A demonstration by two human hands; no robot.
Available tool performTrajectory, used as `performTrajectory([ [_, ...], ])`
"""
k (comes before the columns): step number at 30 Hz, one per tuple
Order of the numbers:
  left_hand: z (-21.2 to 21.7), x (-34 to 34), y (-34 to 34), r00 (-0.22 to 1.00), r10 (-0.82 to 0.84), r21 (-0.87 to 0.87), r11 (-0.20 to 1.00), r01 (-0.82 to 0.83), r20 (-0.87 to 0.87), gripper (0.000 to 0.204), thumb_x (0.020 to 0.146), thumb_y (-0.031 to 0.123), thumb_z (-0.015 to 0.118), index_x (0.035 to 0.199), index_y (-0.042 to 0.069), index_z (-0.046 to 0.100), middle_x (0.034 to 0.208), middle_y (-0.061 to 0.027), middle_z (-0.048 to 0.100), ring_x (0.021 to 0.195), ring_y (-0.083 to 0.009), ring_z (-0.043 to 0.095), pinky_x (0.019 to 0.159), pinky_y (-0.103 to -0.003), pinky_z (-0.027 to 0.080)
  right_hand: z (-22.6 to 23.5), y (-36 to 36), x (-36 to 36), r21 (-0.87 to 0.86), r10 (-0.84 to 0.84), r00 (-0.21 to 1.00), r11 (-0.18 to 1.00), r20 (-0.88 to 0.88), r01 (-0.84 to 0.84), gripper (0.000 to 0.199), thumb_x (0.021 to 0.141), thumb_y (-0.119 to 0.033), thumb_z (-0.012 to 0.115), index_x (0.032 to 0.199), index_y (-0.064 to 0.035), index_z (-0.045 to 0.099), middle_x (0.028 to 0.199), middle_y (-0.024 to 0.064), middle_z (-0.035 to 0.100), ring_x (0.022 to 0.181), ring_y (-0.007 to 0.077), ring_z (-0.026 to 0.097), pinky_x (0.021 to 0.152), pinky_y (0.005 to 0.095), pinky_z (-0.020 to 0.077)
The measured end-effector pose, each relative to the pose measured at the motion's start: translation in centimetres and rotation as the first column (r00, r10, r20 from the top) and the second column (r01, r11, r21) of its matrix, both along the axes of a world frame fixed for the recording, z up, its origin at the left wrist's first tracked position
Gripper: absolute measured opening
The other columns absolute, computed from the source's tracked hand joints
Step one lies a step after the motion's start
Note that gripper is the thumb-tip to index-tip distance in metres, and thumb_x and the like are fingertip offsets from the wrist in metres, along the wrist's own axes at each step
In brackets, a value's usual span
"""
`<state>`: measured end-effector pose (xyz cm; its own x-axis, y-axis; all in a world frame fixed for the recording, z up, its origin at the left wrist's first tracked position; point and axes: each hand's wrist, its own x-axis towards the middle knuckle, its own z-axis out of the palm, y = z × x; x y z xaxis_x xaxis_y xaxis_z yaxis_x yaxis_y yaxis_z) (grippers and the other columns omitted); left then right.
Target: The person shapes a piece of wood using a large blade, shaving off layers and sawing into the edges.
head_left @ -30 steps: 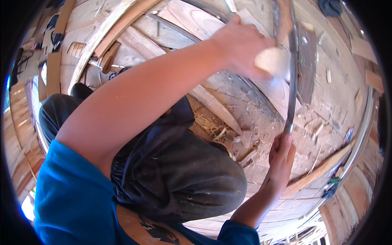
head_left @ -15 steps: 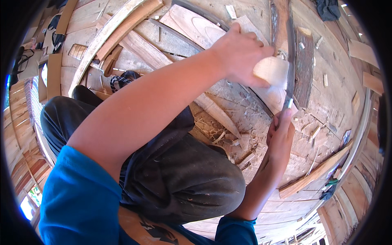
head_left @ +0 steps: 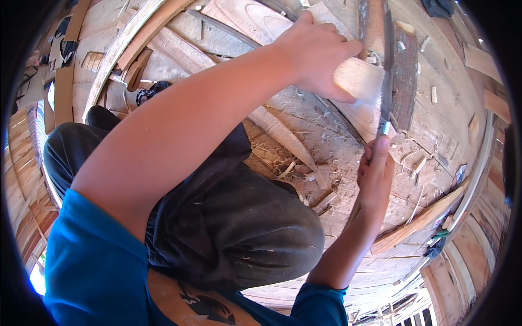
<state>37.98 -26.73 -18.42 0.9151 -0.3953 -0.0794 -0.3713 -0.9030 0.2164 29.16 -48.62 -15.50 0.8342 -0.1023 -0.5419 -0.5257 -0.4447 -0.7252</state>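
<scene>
Wooden planks, curved ribs and pale shavings [head_left: 283, 157] fill the floor [head_left: 435, 141] around us, rough and dusty, with offcuts scattered toward the right of the frame. We crouch over it, our knee in dark, dust-marked trousers [head_left: 239, 228] taking up the lower middle, blue sleeves at the bottom edge.

Our left hand [head_left: 318, 54], reaching across to the upper right of the frame, is clamped around a pale, smooth block of wood [head_left: 359, 79], fingers curled over its top and thumb underneath. Our right hand [head_left: 375, 174], right of centre, has its grip closed on the handle of a saw [head_left: 387, 70], whose thin, dark metal blade runs straight up past the right end of the block to the top edge.

Against the frame half a second ago, we see little changed: the block is held at the same spot, the right hand sits a touch lower on the saw line, and a bit more blade shows above the fingers. A long tapered plank [head_left: 418, 220] lies diagonally at lower right.
</scene>
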Motion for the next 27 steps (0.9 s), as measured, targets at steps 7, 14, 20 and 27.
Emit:
performTrajectory([
  [7,-0.2,-0.1,0.2,0.997,0.03,-0.018,0.999,-0.029,0.066,0.075,0.068,0.068,0.07,0.109,0.006,0.056,0.092,-0.0111,0.067,0.1,-0.0282,0.063,0.088,-0.047,0.039,-1.1,0.7,-1.1,-0.002,-0.019,0.996,1.0,0.082,0.019,0.057,0.1,-0.06,0.037,0.076,-0.0089,0.046,0.058,-0.0047,0.034,0.047,0.0044,0.03,0.041,0.0219,0.0215],
  [14,1.7,1.1,-0.7,0.971,0.131,0.015,0.991,-0.131,-0.2,0.078,0.07,0.07,0.067,0.113,0.005,0.061,0.106,-0.0152,0.068,0.109,-0.0275,0.063,0.094,-0.047,0.04,-1.4,-0.3,-3.6,0.032,-0.144,0.99,0.989,0.015,0.143,0.054,0.104,-0.048,0.037,0.072,-0.0061,0.046,0.063,-0.0039,0.036,0.056,0.0066,0.031,0.05,0.0259,0.0235],
  [20,4.0,2.4,0.3,0.915,0.07,-0.115,0.985,-0.126,-0.398,0.079,0.084,0.066,0.055,0.128,0.001,0.053,0.123,-0.0244,0.06,0.117,-0.0373,0.056,0.109,-0.053,0.029,3.4,-5.4,-13.5,-0.111,-0.353,0.923,0.934,-0.156,0.338,0.048,0.101,-0.048,0.04,0.072,-0.0091,0.044,0.063,-0.006,0.032,0.057,0.0063,0.031,0.051,0.0248,0.0235],
  [27,-1.2,0.6,0.2,0.963,0.151,-0.294,0.952,-0.08,0.225,0.075,0.071,0.057,0.074,0.119,0.002,0.059,0.12,-0.0197,0.062,0.124,-0.0324,0.051,0.105,-0.047,0.035,10.5,-12.4,-25.1,-0.133,-0.472,0.877,0.878,-0.092,0.459,0.053,0.099,-0.06,0.037,0.095,-0.0092,0.051,0.065,-0.0043,0.039,0.05,0.003,0.034,0.042,0.0185,0.0232],
])
